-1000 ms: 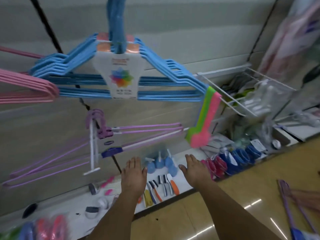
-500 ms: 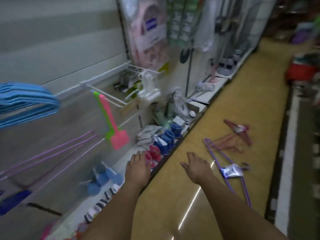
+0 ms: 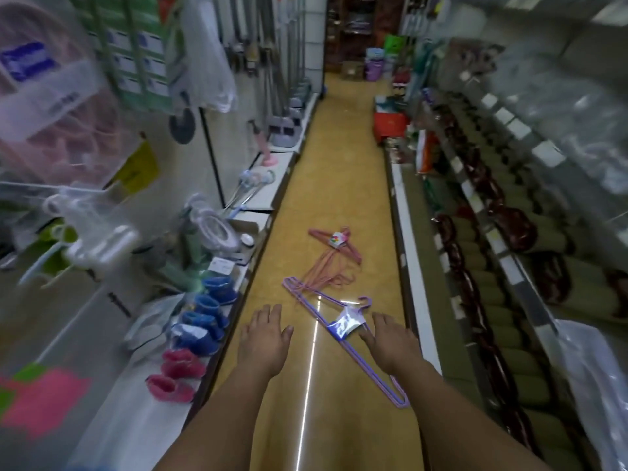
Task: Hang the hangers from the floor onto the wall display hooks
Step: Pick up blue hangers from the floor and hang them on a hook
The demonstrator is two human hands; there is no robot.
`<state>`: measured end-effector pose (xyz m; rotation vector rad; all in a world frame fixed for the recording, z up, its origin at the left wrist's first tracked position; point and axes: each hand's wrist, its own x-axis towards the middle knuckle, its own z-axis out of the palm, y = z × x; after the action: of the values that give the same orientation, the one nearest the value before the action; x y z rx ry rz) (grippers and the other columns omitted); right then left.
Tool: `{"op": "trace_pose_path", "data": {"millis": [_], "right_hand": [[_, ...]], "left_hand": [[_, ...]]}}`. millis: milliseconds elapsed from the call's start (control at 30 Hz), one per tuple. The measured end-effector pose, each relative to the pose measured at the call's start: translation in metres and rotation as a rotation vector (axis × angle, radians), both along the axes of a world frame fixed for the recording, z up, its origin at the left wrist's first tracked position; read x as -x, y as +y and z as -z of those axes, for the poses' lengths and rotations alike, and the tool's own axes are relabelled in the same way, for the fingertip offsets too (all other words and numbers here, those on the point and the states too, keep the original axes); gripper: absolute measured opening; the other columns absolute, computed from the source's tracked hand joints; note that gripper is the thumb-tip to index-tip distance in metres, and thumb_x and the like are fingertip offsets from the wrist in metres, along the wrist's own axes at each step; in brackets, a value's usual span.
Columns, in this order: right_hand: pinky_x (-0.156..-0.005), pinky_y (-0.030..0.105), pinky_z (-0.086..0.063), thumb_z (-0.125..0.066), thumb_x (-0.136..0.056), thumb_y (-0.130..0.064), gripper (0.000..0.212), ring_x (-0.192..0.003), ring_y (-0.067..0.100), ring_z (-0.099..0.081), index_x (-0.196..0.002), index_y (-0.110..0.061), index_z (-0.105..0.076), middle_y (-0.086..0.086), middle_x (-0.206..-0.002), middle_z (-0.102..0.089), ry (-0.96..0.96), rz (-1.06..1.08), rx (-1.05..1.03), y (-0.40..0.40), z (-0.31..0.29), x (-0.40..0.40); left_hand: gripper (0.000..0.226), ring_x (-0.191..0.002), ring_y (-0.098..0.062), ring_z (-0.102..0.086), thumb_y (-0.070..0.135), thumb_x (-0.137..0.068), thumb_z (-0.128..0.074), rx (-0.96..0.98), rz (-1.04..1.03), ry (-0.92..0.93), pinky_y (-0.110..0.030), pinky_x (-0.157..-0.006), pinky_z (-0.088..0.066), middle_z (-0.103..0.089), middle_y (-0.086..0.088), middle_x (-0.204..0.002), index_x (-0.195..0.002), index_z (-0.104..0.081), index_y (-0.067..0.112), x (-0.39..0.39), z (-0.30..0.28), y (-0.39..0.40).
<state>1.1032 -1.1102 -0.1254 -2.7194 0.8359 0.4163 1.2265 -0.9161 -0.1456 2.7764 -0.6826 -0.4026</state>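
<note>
Head view looks down the aisle: both arms stretch forward over the yellow floor. Left hand is spread flat, fingers relaxed, holding nothing. Right hand is also loose and empty, fingertips just beside the purple hangers lying mid-aisle. Pink hangers lie farther along, touching the purple ones. Blue boots line the left shelf edge.

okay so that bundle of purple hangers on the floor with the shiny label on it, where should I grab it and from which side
Probably at the neck, beside the shiny label, coming straight down from above. The purple hangers lie flat on the floor, so their thin wires are hard to pinch; the label binds them together and the hooks rise just beyond it. The right hand, open, is nearest; the left hand is empty too.
</note>
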Motion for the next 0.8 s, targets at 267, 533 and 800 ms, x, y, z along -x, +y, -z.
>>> {"op": "trace_pose_path", "data": {"millis": [267,533,800], "right_hand": [[-0.106,0.042,-0.033,-0.027,-0.101,-0.049,0.057,-0.128,0.028,-0.044,-0.147,-0.016,-0.026,0.007,-0.149,-0.035,0.028,0.173,-0.035,-0.047,0.015,-0.027],[-0.109,0.042,-0.033,-0.029,-0.101,-0.049,0.059,-0.132,0.026,-0.042,-0.149,-0.015,-0.023,0.006,-0.151,-0.033,0.031,0.213,-0.066,-0.099,0.037,-0.064],[-0.107,0.039,-0.034,-0.03,-0.101,-0.046,0.056,-0.13,0.026,-0.043,-0.147,-0.014,-0.026,0.007,-0.148,-0.036,0.037,0.229,-0.086,-0.195,0.06,-0.11]], "left_hand": [[0.059,-0.145,-0.023,-0.017,0.044,-0.101,-0.03,-0.041,0.166,0.007,-0.038,-0.117,-0.018,-0.017,-0.005,-0.158,-0.152,-0.015,0.019,-0.061,0.02,-0.059],[0.057,-0.146,-0.018,-0.013,0.043,-0.1,-0.032,-0.013,0.219,0.046,-0.041,-0.117,-0.018,-0.016,-0.001,-0.159,-0.151,-0.017,0.022,-0.102,0.038,-0.123],[0.057,-0.146,-0.018,-0.015,0.045,-0.101,-0.029,-0.083,0.245,0.042,-0.038,-0.115,-0.02,-0.02,-0.001,-0.158,-0.15,-0.022,0.018,-0.149,0.063,-0.216]]}}
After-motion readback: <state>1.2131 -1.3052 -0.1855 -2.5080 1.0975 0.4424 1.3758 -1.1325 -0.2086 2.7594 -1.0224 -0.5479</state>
